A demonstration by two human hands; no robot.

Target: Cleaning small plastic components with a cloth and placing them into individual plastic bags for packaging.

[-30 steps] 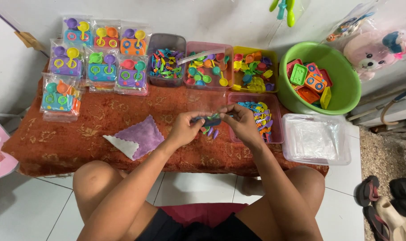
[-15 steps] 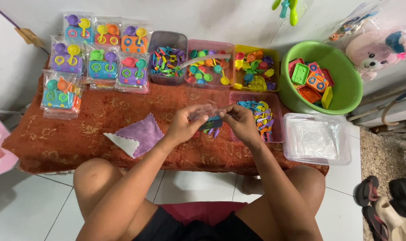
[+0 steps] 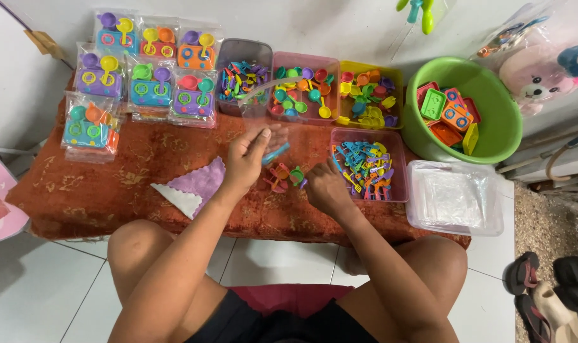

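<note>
My left hand (image 3: pixel 247 157) holds up a clear plastic bag (image 3: pixel 263 105) by its lower edge, with a small blue toy piece (image 3: pixel 277 153) at my fingers. My right hand (image 3: pixel 324 188) rests knuckles-up on the red patterned cloth (image 3: pixel 98 187), its fingers on a small heap of coloured toy pieces (image 3: pixel 285 176) lying between the two hands. Just right of that hand stands a pink tray of blue and mixed toy utensils (image 3: pixel 369 166).
Packed toy sets in clear bags (image 3: pixel 136 70) lie at the back left. Trays of small toys (image 3: pixel 305 89) line the back. A green basin of toy stoves (image 3: pixel 459 111) and a clear box of bags (image 3: pixel 455 198) stand right. A purple-and-white cloth (image 3: pixel 193 186) lies left.
My hands have parted. The left lifted the clear bag up and away; the right dropped to the cloth onto the small toy pieces, which now lie on the table.
</note>
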